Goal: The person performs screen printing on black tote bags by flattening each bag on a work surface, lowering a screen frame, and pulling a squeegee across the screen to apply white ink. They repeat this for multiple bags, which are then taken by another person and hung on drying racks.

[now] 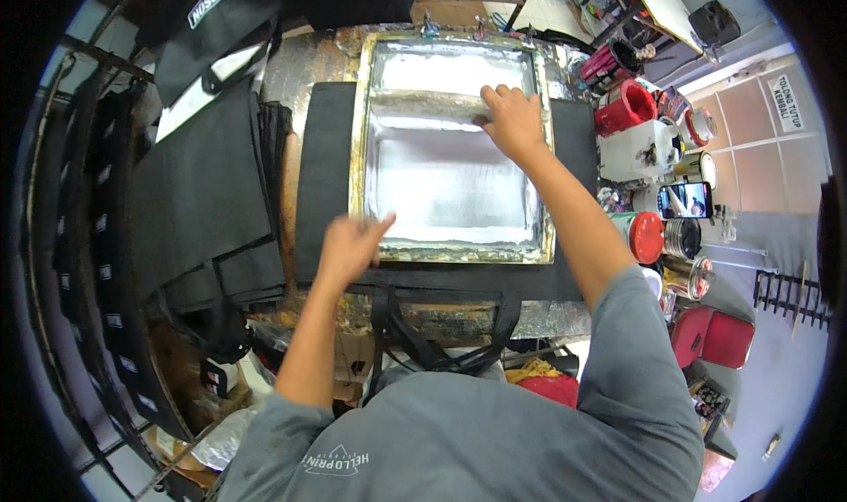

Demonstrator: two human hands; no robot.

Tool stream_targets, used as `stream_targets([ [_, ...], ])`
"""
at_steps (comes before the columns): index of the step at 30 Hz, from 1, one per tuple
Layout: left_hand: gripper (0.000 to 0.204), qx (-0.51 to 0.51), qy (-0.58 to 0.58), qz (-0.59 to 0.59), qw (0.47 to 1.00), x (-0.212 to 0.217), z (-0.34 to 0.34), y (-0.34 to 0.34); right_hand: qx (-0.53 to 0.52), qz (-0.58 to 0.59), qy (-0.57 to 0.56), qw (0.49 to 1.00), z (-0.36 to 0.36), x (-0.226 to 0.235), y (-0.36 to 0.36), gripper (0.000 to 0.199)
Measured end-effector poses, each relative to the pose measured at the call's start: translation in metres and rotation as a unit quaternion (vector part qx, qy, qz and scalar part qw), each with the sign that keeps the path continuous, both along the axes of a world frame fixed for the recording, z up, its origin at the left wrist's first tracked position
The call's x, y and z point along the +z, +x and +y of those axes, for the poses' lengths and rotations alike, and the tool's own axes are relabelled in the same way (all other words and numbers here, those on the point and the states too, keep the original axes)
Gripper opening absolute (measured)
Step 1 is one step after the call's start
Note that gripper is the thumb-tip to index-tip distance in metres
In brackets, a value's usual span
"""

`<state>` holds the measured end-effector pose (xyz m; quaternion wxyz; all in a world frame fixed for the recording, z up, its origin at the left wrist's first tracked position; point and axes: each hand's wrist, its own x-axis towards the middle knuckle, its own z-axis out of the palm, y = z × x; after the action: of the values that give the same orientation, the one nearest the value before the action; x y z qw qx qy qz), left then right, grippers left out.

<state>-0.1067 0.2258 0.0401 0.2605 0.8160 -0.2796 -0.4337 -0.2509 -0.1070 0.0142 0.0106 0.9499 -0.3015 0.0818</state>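
Note:
A screen printing frame with stained edges lies over a black fabric bag. Its pale mesh carries a grey-white film. Across the upper part of the mesh sits a wide squeegee. My right hand is closed on the squeegee's right end, arm stretched forward. My left hand rests at the frame's near left corner, one digit reaching over the rim; it seems to grip the edge, though its fingers are partly hidden. The bag's black handles hang over the table's near edge.
Stacked black bags lie left of the paint-stained table, beside racks of hanging black bags. Along the right stand a red pot, cans, jars and a propped phone. Clamps sit behind the frame.

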Motion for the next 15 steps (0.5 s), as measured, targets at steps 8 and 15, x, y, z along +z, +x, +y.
stream_targets([
  [8, 0.056, -0.173, -0.168, -0.501, 0.831, -0.038, -0.178, 0.052, 0.013, -0.026, -0.047, 0.998, 0.01, -0.036, -0.003, 0.037],
  [15, 0.048, -0.182, -0.163, -0.517, 0.82, -0.056, -0.127, 0.023, 0.02, -0.009, -0.049, 0.999, 0.062, -0.034, -0.037, 0.024],
])
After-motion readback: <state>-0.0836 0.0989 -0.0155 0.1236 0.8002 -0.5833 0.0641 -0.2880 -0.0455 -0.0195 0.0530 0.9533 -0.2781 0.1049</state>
